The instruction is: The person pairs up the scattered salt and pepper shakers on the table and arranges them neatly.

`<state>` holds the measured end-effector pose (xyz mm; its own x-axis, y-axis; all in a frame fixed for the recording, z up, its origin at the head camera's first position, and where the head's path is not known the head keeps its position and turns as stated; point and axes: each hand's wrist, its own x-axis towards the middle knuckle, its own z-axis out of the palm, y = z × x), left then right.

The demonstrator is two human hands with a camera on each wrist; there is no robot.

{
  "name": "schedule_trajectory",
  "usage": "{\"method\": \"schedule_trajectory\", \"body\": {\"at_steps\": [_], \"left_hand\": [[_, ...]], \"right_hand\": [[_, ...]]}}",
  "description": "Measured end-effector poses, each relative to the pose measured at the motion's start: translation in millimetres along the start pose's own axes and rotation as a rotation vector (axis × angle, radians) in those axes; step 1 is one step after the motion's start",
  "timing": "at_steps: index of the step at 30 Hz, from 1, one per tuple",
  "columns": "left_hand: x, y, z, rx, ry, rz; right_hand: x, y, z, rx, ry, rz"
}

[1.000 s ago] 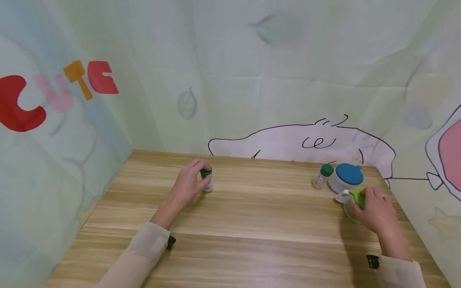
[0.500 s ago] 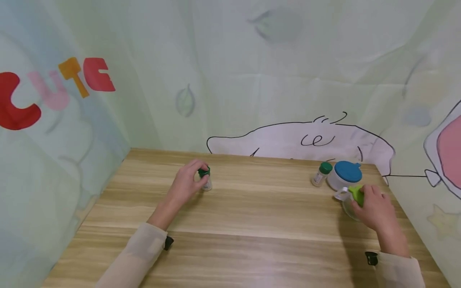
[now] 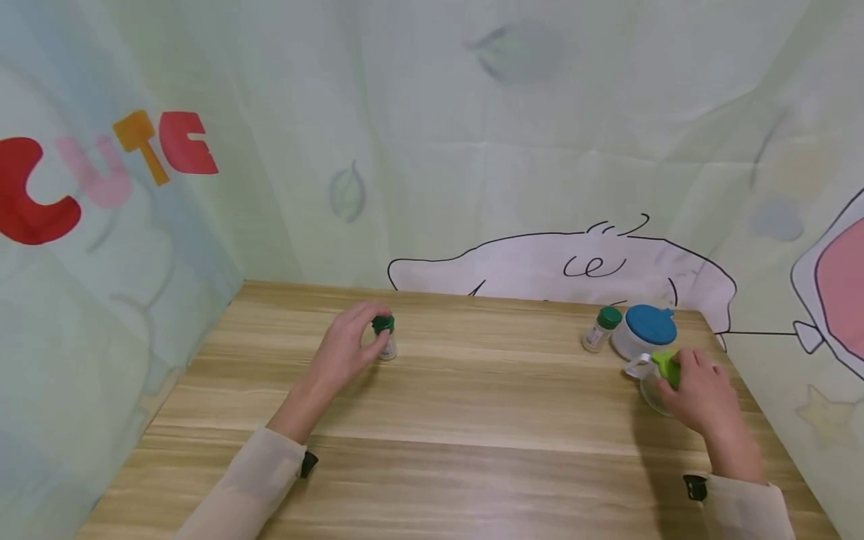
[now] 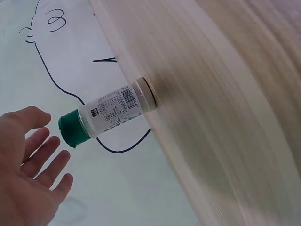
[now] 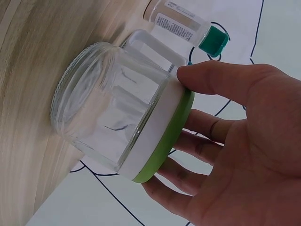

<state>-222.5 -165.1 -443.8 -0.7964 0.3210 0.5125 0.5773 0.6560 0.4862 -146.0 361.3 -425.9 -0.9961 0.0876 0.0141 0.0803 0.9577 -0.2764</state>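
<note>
Near the table's back left, a seasoning bottle (image 3: 389, 348) with a green cap stands upright. My left hand (image 3: 343, 351) is just behind the cap; in the left wrist view its spread fingers are apart from the cap (image 4: 74, 128). On the right, my right hand (image 3: 709, 394) grips a glass jar (image 5: 110, 106) by its green-and-white lid (image 5: 164, 136), thumb on the near rim and fingers along the far side. The jar has a white handle (image 5: 153, 49) and looks clear inside. Its base rests on the table.
Behind the jar are a second green-capped bottle (image 3: 598, 335) and a white pot with a blue lid (image 3: 651, 325). The wooden table (image 3: 486, 405) meets a printed cloth backdrop (image 3: 432, 150) along its back edge and sides.
My left hand's fingers have loosened slightly, and more of the green cap shows. The right hand stays on the jar lid. The head view has shifted slightly.
</note>
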Motion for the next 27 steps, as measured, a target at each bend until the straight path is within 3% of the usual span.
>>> {"method": "schedule_trajectory", "body": {"at_steps": [4, 12, 19, 27], "left_hand": [[-5.3, 0.4, 0.3, 0.064, -0.007, 0.049], [-20.1, 4.6, 4.7, 0.166, -0.112, 0.045], [-25.7, 5.2, 10.1, 0.156, -0.074, 0.082], [-26.8, 6.8, 10.4, 0.166, -0.073, 0.055]], "right_hand": [[-0.2, 2, 0, -0.002, 0.016, -0.008], [0.4, 5, 3, 0.013, 0.017, -0.006], [0.6, 5, 6, 0.009, -0.007, 0.029], [1.2, 1, 6, 0.009, 0.014, 0.021]]}}
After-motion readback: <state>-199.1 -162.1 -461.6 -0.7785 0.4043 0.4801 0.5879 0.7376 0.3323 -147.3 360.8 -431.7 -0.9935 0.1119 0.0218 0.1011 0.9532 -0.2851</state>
